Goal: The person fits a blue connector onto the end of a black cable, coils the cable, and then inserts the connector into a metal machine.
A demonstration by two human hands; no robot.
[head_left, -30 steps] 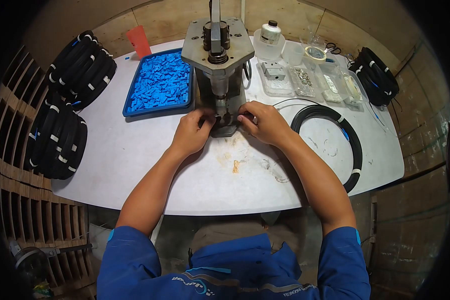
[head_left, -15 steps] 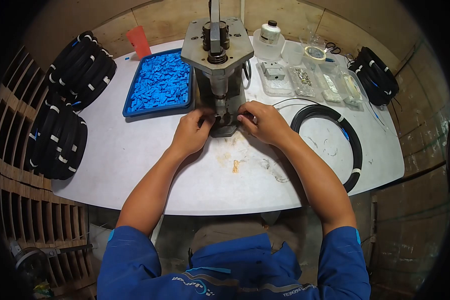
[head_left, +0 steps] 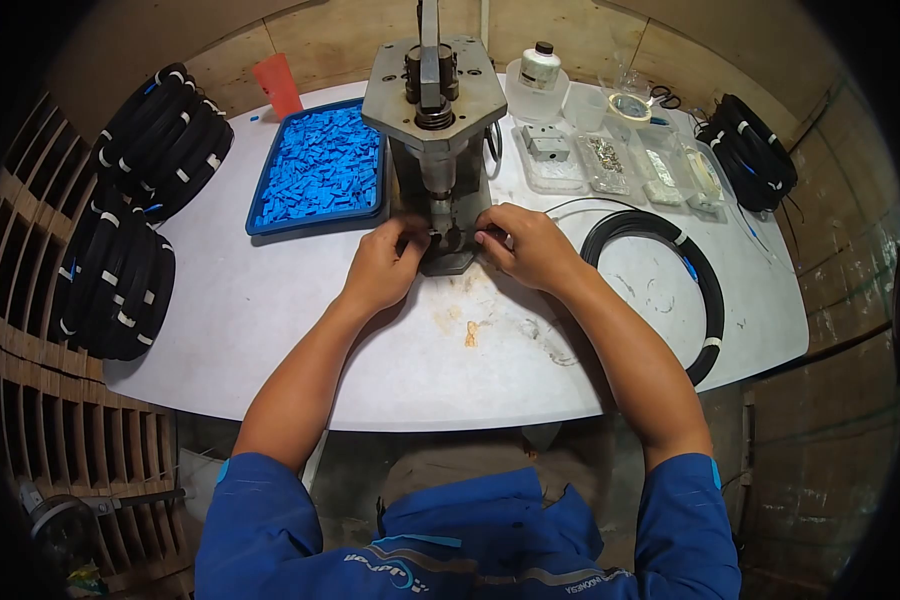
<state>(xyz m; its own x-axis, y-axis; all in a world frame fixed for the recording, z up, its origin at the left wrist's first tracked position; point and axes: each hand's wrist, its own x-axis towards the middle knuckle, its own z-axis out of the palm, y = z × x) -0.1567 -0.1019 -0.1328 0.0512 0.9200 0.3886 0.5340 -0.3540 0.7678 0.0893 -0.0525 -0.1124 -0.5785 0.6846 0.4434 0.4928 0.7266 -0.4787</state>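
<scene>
A grey metal hand press (head_left: 435,130) stands upright in the middle of the table. At the left side of its base, my left hand (head_left: 382,265) is closed, thumb and fingers drawn together; whatever lies between them is hidden. My right hand (head_left: 530,245) pinches at the opposite side of the base, level with the left. From a black cable coil (head_left: 712,290) on the right, a thin black cable (head_left: 580,200) arcs over to my right hand and disappears behind it. The fingertips of both hands sit close to the tooling under the press ram.
Left of the press is a tray (head_left: 257,222) of small blue pieces. Stacked black coils (head_left: 120,280) line the left edge; more coils (head_left: 755,150) stand far right. Plastic boxes (head_left: 555,180) with small parts, a white bottle (head_left: 541,68) and a tape roll (head_left: 630,107) occupy the back right.
</scene>
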